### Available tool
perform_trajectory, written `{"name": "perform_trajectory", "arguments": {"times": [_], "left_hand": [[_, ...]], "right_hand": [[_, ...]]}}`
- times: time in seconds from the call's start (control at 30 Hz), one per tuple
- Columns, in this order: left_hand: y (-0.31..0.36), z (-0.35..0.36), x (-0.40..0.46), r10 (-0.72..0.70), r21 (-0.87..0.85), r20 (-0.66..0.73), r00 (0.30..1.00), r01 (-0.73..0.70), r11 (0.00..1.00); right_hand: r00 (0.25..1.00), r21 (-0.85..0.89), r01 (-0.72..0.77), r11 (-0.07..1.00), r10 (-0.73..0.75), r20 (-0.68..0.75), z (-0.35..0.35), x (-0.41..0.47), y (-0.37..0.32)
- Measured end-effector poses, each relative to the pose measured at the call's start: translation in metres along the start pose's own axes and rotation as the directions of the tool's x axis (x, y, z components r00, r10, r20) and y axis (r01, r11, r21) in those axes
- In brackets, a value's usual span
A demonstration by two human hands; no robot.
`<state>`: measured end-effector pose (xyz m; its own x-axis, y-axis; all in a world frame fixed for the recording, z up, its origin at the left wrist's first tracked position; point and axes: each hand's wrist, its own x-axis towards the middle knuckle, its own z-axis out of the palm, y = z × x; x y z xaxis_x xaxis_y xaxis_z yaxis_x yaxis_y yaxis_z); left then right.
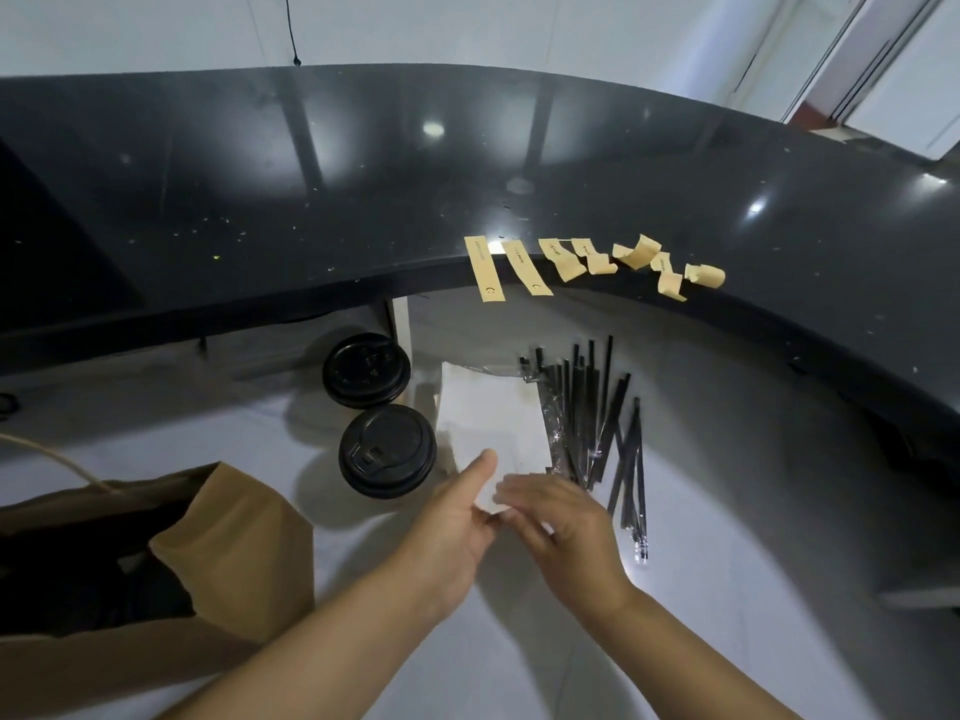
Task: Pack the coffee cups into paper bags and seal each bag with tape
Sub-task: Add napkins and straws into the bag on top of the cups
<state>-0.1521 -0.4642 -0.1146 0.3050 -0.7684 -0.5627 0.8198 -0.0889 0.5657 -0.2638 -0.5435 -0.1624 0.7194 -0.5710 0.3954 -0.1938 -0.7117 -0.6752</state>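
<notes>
I saw both hands meet at the near edge of a white napkin stack (pixel 491 423) in the middle of the white counter (pixel 727 511). The left hand (pixel 452 522) pinched the top napkin, thumb on top and fingers underneath. The right hand (pixel 566 527) lay over the same corner with its fingers bent down on the paper; I could not tell if it really gripped.

Two coffee cups with black lids stood at nine o'clock from the napkins, one (pixel 387 450) near and one (pixel 366 370) farther back, almost touching. An open brown paper bag (pixel 228 543) sat at seven o'clock. Black wrapped straws (pixel 597 418) lay at three o'clock. Tan tape strips (pixel 571 265) hung in a row off the black shelf (pixel 311 200) edge at twelve o'clock.
</notes>
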Motion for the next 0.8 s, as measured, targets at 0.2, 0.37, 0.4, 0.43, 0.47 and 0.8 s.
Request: {"name": "perform_trajectory", "arguments": {"times": [0.2,0.37,0.4,0.43,0.47,0.8], "left_hand": [[-0.003,-0.01,-0.007,-0.033,0.162,-0.26,0.965,0.077,0.984],[-0.009,-0.02,-0.019,-0.064,0.196,-0.334,0.94,0.135,0.971],[-0.009,-0.022,-0.02,-0.064,0.195,-0.338,0.939,0.136,0.971],[-0.009,-0.023,-0.021,-0.064,0.193,-0.343,0.937,0.137,0.972],[-0.009,-0.025,-0.021,-0.06,0.204,-0.347,0.936,0.138,0.969],[-0.007,-0.034,-0.039,0.116,0.58,-0.328,0.938,0.103,0.808]], "right_hand": [[0.992,-0.016,-0.116,0.993,0.115,-0.059,-0.007,0.03,0.006],[0.96,-0.114,-0.249,0.962,0.261,0.1,0.007,0.068,0.009],[0.953,-0.118,-0.25,0.961,0.266,0.143,0.012,0.071,0.006],[0.946,-0.123,-0.25,0.96,0.269,0.182,0.017,0.073,0.003],[0.937,-0.138,-0.248,0.959,0.273,0.216,0.021,0.075,0.002],[0.953,-0.102,-0.278,0.955,0.288,0.096,0.047,0.077,-0.004]]}}
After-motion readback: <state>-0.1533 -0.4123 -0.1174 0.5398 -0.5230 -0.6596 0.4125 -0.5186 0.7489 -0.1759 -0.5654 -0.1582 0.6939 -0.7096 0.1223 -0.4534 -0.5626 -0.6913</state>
